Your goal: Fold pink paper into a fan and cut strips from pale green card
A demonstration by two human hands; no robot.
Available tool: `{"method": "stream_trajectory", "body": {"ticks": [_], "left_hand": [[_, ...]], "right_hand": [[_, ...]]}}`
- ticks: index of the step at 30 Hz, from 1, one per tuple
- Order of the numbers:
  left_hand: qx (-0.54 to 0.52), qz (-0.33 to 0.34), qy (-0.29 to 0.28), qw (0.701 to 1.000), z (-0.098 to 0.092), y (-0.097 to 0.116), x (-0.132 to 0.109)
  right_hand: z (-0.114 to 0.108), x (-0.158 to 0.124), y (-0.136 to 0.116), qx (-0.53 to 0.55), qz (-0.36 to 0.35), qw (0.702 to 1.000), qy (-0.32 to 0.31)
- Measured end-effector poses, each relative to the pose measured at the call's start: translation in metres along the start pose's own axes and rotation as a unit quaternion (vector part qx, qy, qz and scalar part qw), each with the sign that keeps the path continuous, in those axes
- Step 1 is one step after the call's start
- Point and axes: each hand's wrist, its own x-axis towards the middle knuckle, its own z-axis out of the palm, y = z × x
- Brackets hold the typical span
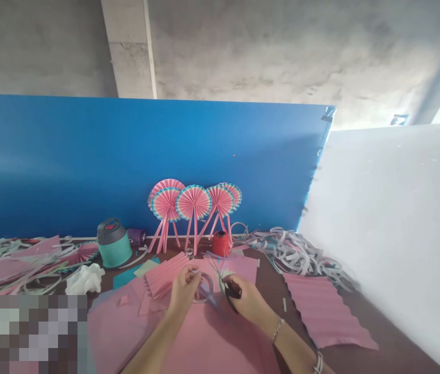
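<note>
My left hand (184, 286) is closed, its fingers at the left edge of a roll of tape (210, 283). A pale strip (212, 303) slants down from the roll, blurred. In my right hand (249, 301) are scissors (230, 297) with black handles, the blades parted and pointing up and away. Below both hands lie large sheets of pink paper (212, 343). A pleated pink paper piece (165, 278) rests just left of my left hand.
Pink paper fans (194, 202) stand against the blue panel (87, 156). A red container (222, 243) and a teal-and-grey one (114, 248) are near them. Paper strips (297, 252) pile up at right, above a wavy pink sheet (327, 309). Crumpled white material (85, 279) lies left.
</note>
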Motion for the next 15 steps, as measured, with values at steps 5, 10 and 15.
{"method": "stream_trajectory", "body": {"ticks": [5, 10, 15], "left_hand": [[0.138, 0.033, 0.004, 0.990, -0.005, 0.004, -0.007], [0.430, 0.108, -0.003, 0.896, 0.000, 0.012, -0.026], [0.343, 0.134, -0.007, 0.930, 0.008, 0.005, -0.028]], "right_hand": [[0.007, -0.006, -0.006, -0.108, -0.014, 0.994, -0.009], [0.006, -0.006, -0.007, -0.120, -0.014, 0.992, -0.020], [0.006, -0.007, -0.007, -0.117, -0.015, 0.993, -0.011]]}}
